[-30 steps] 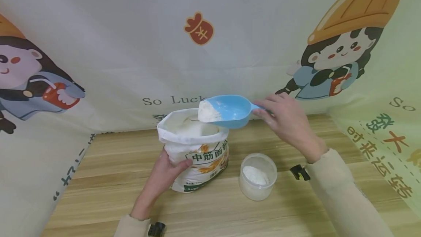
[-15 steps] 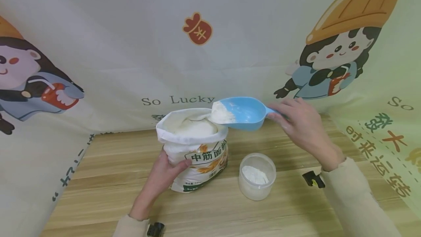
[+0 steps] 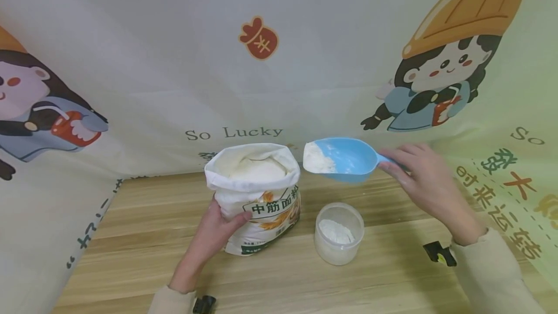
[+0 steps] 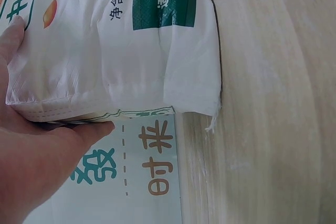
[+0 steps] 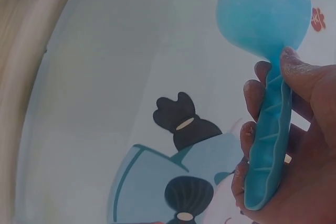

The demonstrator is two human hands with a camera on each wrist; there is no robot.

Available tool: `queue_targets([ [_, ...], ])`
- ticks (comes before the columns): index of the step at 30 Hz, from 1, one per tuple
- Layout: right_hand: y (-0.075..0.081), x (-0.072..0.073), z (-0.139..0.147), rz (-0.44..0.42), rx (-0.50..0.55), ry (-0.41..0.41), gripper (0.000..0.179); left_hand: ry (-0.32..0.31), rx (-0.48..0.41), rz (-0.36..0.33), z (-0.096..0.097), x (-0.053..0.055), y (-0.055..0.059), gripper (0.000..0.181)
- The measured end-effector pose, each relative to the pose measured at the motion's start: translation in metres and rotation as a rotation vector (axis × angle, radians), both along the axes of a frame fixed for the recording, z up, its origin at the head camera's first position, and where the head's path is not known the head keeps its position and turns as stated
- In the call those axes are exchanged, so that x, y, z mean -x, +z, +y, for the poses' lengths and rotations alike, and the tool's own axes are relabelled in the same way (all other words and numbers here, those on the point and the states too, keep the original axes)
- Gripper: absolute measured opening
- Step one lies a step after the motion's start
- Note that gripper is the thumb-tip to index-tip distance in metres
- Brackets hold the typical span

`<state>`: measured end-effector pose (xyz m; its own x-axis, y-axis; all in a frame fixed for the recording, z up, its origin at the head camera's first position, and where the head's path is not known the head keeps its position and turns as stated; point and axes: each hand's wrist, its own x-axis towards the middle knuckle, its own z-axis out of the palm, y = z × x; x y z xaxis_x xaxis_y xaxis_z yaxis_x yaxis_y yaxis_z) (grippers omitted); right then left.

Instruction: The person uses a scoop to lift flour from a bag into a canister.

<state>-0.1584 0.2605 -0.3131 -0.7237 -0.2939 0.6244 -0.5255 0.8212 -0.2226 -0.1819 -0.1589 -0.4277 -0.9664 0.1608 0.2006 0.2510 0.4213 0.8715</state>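
Observation:
A white flour bag (image 3: 235,207) stands upright with its top rolled outward and flour (image 3: 259,171) visible inside. My left hand (image 3: 215,229) grips the bag's left side, thumb on the printed front. In the left wrist view, fingers pass round the bag's (image 4: 131,66) edge. My right hand (image 3: 429,185) holds a blue scoop (image 3: 355,156) by its handle, with white flour heaped at the scoop's front. That scoop hangs right of the bag, above and behind a clear plastic tub (image 3: 337,256). Flour lies in the tub. The right wrist view shows curled fingers round the ribbed handle (image 5: 268,140).
Bag and tub stand on a wood-grain table (image 3: 144,236). A printed cloth (image 3: 165,62) with cartoon figures rises behind the table and along both sides. Small black wrist devices (image 3: 440,254) sit at both cuffs.
My right hand has carried the flour-laden scoop rightward and slightly lower, from over the bag's mouth to the bag's right side. The left hand keeps its grip on the bag.

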Motion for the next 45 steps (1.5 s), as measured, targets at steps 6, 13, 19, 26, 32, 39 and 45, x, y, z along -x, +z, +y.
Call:
queue_targets([
  [6, -0.008, -0.005, 0.013, 0.022, -0.014, 0.006, 0.021, 0.006, -0.002, -0.002, 0.0, 0.0, 0.0, 0.072],
  [13, -0.015, -0.013, 0.025, 0.043, -0.031, 0.002, 0.022, -0.008, -0.002, 0.011, -0.001, 0.0, 0.001, 0.073],
  [19, -0.021, -0.02, 0.035, 0.036, -0.049, -0.003, 0.023, -0.008, -0.01, 0.003, 0.0, 0.0, 0.0, 0.073],
  [26, -0.028, -0.028, 0.044, 0.02, -0.11, -0.036, 0.023, -0.017, -0.015, 0.004, 0.0, 0.0, 0.0, 0.072],
  [32, -0.034, -0.032, 0.048, 0.021, -0.125, -0.032, 0.024, -0.011, -0.013, 0.0, 0.0, 0.0, 0.0, 0.073],
  [39, -0.036, -0.035, 0.049, 0.014, -0.153, -0.035, 0.024, -0.003, -0.002, -0.007, 0.0, 0.0, 0.0, 0.074],
  [45, -0.038, -0.036, 0.051, 0.029, -0.177, -0.028, 0.024, 0.008, 0.004, -0.011, 0.0, 0.0, -0.001, 0.074],
])
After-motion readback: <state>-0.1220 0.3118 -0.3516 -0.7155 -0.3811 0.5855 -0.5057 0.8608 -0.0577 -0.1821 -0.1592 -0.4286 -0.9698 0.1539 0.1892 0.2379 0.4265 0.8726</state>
